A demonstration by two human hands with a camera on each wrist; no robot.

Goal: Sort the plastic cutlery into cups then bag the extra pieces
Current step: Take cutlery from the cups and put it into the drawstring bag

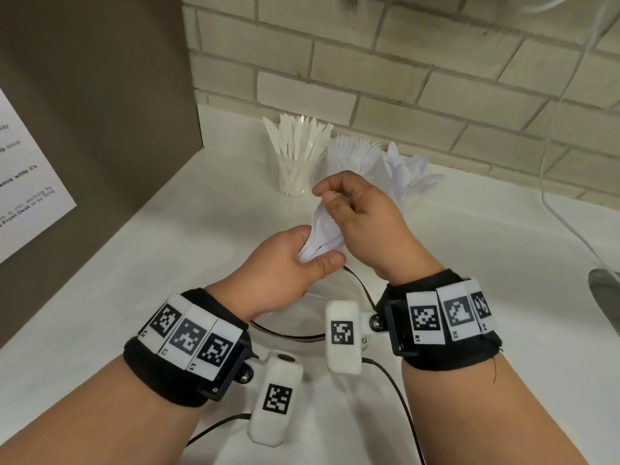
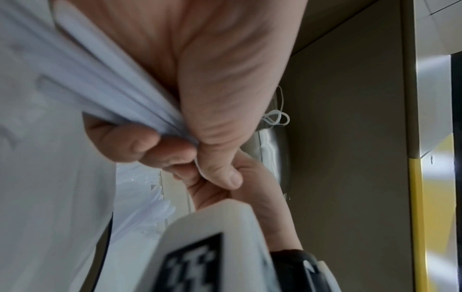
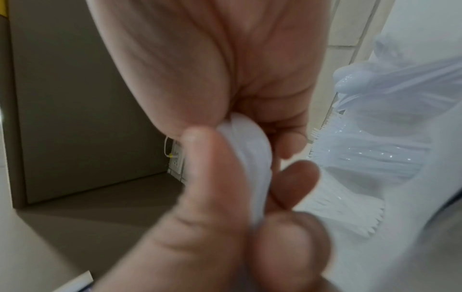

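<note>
Holding a bundle of white plastic spoons (image 1: 320,234) above the middle of the white counter (image 1: 141,286), the left hand (image 1: 285,266) grips the handle ends, and the right hand (image 1: 365,219) closes its fingers on the bowls. Three cups stand near the back edge: knives (image 1: 295,152), forks (image 1: 352,156), spoons (image 1: 407,174). A clear bag (image 1: 295,320) lies under the wrists.

From the left wrist, thumb and fingers squeeze the stacked handles (image 2: 107,87) tightly.

From the right wrist, the thumb (image 3: 200,187) presses the nested bowls (image 3: 252,158). I judge the spoons light, smooth and slippery; they may fan out, so holding both ends is safest.
</note>
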